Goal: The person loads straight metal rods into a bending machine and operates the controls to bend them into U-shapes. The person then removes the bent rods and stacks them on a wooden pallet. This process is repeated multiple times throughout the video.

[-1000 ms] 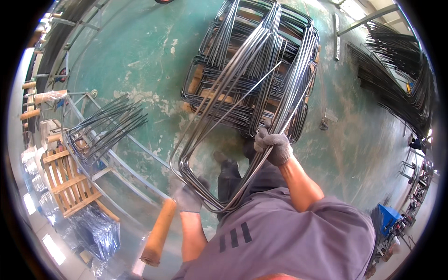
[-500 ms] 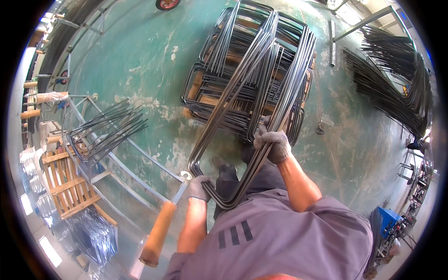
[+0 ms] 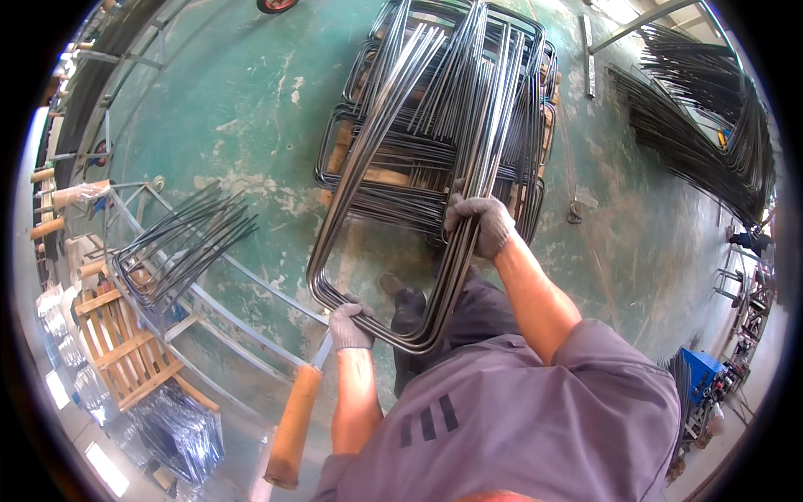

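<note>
A bundle of dark U-shaped metal rods (image 3: 336,226) is lifted in front of me, its rounded closed end toward my body and its straight legs pointing away. My left hand (image 3: 350,325), in a grey knit glove, is closed round the bundle's near bend at its left part. Farther up, my gloved right hand (image 3: 481,224) grips the right-hand legs. Beyond and partly beneath the bundle, a stack of similar bent rods (image 3: 393,159) lies on wooden supports on the floor. The bundle's far ends overlap that stack.
On the left, a metal frame rack (image 3: 242,343) with a cardboard-coloured roller (image 3: 294,427) holds several more bent rods (image 3: 188,243). A wooden pallet (image 3: 125,343) stands behind it. Dark rods (image 3: 703,125) hang at the far right. A blue box (image 3: 701,376) is at the lower right.
The bundle has swung, its far ends spreading apart and its near bend moving left and away from my body. Both hands still grip it and have moved along with it.
</note>
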Action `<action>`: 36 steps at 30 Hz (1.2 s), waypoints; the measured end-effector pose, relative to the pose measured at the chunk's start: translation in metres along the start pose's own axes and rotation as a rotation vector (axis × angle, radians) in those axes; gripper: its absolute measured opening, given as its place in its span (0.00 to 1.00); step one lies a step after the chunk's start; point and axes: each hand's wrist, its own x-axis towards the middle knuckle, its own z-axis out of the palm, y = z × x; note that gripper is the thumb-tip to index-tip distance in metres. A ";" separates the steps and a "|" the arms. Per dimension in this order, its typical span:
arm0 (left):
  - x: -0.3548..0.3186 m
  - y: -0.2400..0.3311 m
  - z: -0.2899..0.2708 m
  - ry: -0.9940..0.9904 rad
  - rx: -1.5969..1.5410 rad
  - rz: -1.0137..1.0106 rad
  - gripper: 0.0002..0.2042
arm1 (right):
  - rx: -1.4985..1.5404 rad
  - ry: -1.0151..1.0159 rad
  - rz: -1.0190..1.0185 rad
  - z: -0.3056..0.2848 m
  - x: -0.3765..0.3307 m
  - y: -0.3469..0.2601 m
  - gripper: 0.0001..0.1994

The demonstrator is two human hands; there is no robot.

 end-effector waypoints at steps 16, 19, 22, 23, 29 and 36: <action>0.193 -0.028 0.016 0.017 0.074 0.155 0.18 | -0.208 0.053 -0.076 -0.077 0.221 0.043 0.07; 0.250 -0.048 0.015 -0.058 0.062 0.139 0.21 | -0.154 0.020 -0.065 -0.088 0.269 0.040 0.09; 0.294 -0.072 0.032 -0.090 -0.041 0.120 0.26 | -0.170 -0.053 -0.097 -0.124 0.323 0.043 0.11; 0.307 -0.078 0.034 -0.091 -0.075 0.083 0.30 | -0.190 -0.070 -0.086 -0.135 0.338 0.043 0.10; 0.373 -0.116 0.038 0.033 0.067 -0.047 0.25 | -0.231 -0.038 0.013 -0.202 0.416 0.064 0.07; 0.471 -0.139 -0.004 0.028 0.251 -0.148 0.15 | -0.972 0.483 -0.190 -0.244 0.459 0.107 0.30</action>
